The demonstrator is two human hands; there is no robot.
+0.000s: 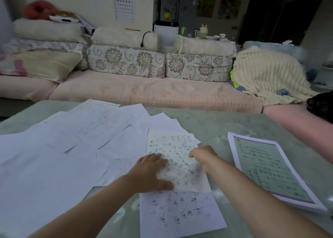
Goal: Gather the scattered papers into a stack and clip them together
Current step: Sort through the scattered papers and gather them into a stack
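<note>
Several white papers [75, 140] lie scattered and overlapping across the left and middle of the table [216, 126]. A handwritten sheet [173, 147] sits in the middle, overlapping another written sheet [180, 214] at the near edge. My left hand [153, 171] presses flat on the handwritten sheet's left side, fingers spread. On the same sheet's right edge, my right hand [203, 156] has its fingers curled, apparently pinching the paper. A neat stack of papers [270, 169] with a green printed page on top lies at the right. No clip is visible.
A pink sofa [153, 91] with floral cushions runs along the table's far side. A cream blanket [266, 75] is heaped at its right end. A black object [320, 104] shows at the right edge.
</note>
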